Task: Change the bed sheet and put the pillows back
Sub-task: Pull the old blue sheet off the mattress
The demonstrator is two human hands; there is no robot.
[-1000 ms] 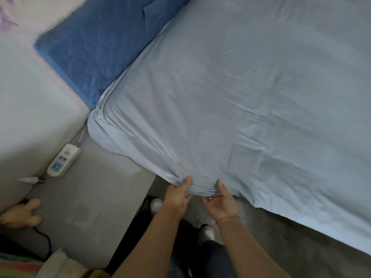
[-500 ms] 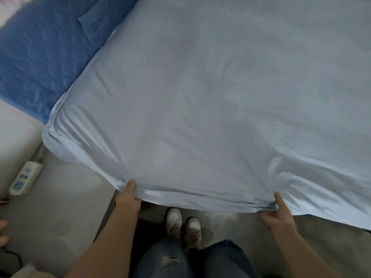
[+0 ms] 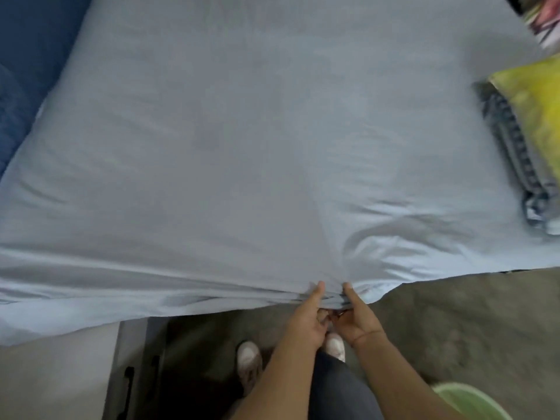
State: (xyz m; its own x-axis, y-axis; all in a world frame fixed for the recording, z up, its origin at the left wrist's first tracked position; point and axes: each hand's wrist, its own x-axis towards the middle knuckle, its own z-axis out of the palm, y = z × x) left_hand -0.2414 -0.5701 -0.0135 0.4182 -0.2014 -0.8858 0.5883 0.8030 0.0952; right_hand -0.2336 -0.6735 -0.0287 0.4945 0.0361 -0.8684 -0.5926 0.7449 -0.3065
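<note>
Together, both hands (image 3: 306,319) (image 3: 357,321) pinch the bed sheet (image 3: 242,153) at its near edge.

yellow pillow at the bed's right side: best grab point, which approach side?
Grip the yellow pillow by its left edge, coming from the left across the sheet. It's the only part in view, and it sits raised on a folded striped cloth, so fingers can probably slip under. Free a hand first: left hand and right hand both pinch the sheet's edge.
</note>
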